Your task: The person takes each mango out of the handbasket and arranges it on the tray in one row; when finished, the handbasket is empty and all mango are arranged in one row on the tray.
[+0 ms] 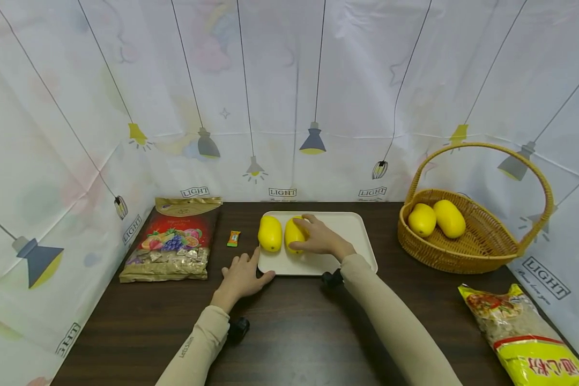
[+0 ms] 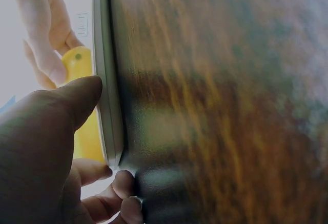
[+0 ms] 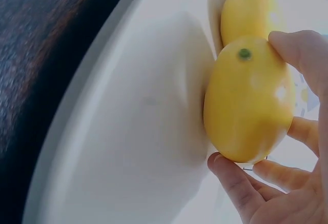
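On the white tray (image 1: 338, 224) lie two yellow mangoes side by side. My right hand (image 1: 319, 236) grips the right mango (image 3: 248, 106), thumb on one side and fingertips around the other. The left mango (image 1: 270, 234) lies close against it, near the tray's left end. My left hand (image 1: 243, 277) rests at the tray's front left corner with fingers spread. In the left wrist view, its thumb (image 2: 84, 93) reaches the tray's rim and its other fingertips are by the corner.
Behind my left hand lies a small orange and green wrapped candy (image 1: 234, 238). A red and gold candy bag (image 1: 173, 241) lies at the left. The wicker basket (image 1: 463, 257) at the right holds two more mangoes (image 1: 436, 219), with a pasta bag (image 1: 526, 332) in front.
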Demonstrator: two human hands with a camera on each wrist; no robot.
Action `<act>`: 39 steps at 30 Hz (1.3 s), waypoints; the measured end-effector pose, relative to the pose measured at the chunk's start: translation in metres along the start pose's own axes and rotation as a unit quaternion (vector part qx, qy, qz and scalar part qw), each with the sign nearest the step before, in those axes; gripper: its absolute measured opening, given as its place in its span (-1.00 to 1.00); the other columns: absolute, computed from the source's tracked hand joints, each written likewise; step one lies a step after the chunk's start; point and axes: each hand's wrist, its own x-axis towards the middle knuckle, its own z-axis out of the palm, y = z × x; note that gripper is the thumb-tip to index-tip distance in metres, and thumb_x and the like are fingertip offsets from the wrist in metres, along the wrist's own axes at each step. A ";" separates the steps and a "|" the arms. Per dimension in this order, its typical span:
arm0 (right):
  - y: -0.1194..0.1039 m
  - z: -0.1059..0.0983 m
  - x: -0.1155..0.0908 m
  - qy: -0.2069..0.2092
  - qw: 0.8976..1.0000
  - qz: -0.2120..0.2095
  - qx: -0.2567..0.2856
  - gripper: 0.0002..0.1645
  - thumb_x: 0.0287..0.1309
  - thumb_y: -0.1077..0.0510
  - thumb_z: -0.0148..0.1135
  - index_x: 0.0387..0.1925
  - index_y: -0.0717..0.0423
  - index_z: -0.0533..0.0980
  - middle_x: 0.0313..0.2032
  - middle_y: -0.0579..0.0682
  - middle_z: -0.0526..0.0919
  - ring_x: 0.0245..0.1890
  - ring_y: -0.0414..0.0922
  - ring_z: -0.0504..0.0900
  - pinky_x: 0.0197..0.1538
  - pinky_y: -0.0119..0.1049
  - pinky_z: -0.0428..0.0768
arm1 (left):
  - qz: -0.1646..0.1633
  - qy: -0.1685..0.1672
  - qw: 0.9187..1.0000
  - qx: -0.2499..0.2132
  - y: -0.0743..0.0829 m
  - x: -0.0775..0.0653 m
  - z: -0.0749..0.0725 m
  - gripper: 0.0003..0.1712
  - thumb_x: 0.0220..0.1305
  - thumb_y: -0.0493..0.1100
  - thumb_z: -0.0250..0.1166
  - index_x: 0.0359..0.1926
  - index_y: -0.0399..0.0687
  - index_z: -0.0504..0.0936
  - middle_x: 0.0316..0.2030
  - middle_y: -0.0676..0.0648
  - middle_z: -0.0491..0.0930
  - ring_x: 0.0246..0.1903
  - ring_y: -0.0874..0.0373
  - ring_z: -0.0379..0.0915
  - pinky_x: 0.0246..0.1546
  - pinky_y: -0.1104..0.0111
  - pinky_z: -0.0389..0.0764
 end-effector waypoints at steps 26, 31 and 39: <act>0.010 -0.014 -0.012 0.010 1.000 0.024 -0.010 0.06 0.23 -0.42 0.15 0.57 -0.02 0.10 0.56 0.24 0.03 0.50 0.30 0.20 0.44 0.27 0.25 | 0.002 0.002 1.000 -0.002 0.001 -0.001 0.000 0.00 0.33 0.41 0.14 0.58 -0.01 0.11 0.32 -0.30 0.38 0.27 -0.26 0.28 0.09 -0.33 0.31; 0.021 -0.023 -0.021 0.032 0.999 0.030 -0.022 0.03 0.25 -0.40 0.15 0.56 0.01 0.13 0.54 0.21 0.10 0.49 0.25 0.24 0.45 0.23 0.27 | 0.001 0.006 1.000 0.004 0.000 0.000 0.002 0.01 0.33 0.42 0.13 0.58 0.01 0.10 0.32 -0.29 0.38 0.26 -0.24 0.28 0.07 -0.32 0.32; 0.043 -0.040 -0.043 0.066 0.996 0.051 -0.029 0.02 0.25 -0.43 0.13 0.55 -0.01 0.15 0.53 0.20 0.14 0.48 0.28 0.23 0.42 0.30 0.28 | 0.004 0.006 1.000 0.002 -0.001 0.001 0.004 0.01 0.33 0.43 0.13 0.59 0.02 0.10 0.32 -0.30 0.38 0.26 -0.25 0.27 0.06 -0.31 0.32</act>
